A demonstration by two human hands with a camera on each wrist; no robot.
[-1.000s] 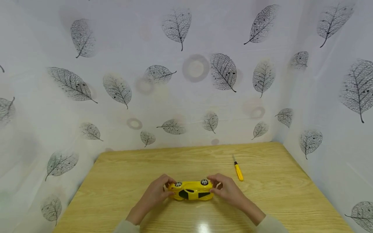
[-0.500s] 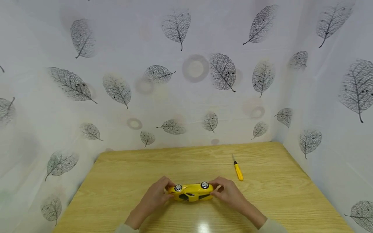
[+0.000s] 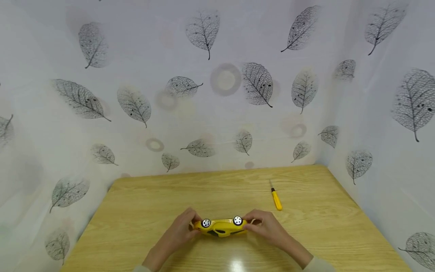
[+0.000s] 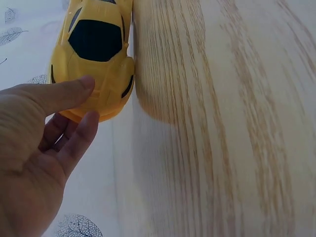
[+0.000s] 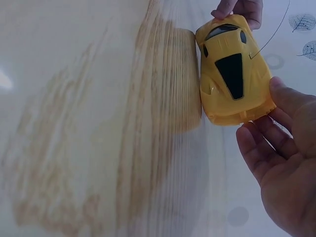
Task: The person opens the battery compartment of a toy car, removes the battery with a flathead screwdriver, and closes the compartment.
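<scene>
A yellow toy car (image 3: 222, 227) with dark windows is tipped on its side, its silver-spoked wheels towards the far side in the head view. My left hand (image 3: 181, 229) pinches one end, the thumb pressing the bonnet in the left wrist view, where the dark windscreen (image 4: 96, 40) shows. At the opposite end my right hand (image 3: 266, 227) holds the rear; in the right wrist view its thumb lies against the side of the body and its fingers sit by the rear edge. The car's lower side is at or just above the tabletop; I cannot tell which. Its underside is mostly hidden.
A screwdriver (image 3: 276, 198) with a yellow handle lies on the wood-grain table (image 3: 153, 196), beyond the right hand. Behind the table and along both sides hangs a pale leaf-print sheet (image 3: 156, 49).
The car has rolled in both hands, so more of its side and wheels and less of its roof show. Hands and car have come slightly nearer. The screwdriver stays in place.
</scene>
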